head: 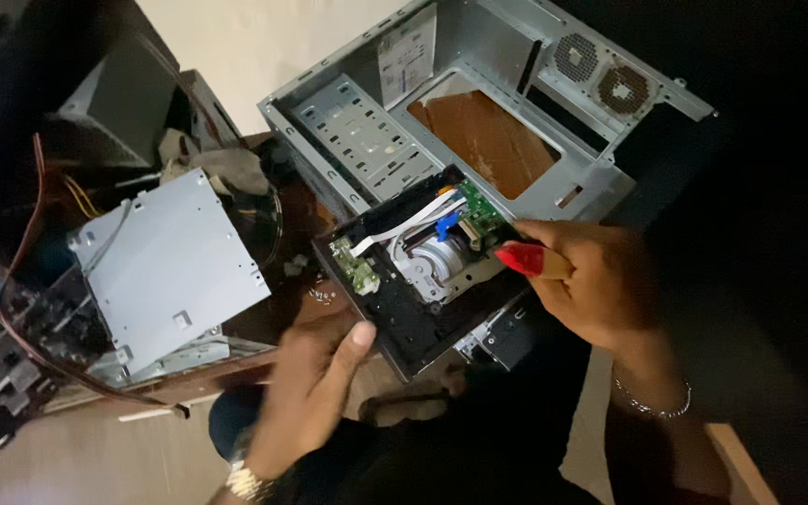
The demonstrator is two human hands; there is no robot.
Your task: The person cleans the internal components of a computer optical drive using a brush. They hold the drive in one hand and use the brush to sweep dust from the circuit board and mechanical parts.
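An opened optical drive (413,313) with a black tray frame, white ribbon cables, a round silver motor and small green circuit boards is held over my lap. My left hand (310,393) grips its near left corner, thumb on the black frame. My right hand (591,276) holds a red-handled tool (527,260) at the drive's right side, next to the green board (479,217).
An empty grey computer case (479,103) lies open beyond the drive, brown table showing through its cutout. A grey metal cover plate (170,266) rests at left on a wooden surface, with wires and other dark parts around it. Small screws (322,297) lie near the drive.
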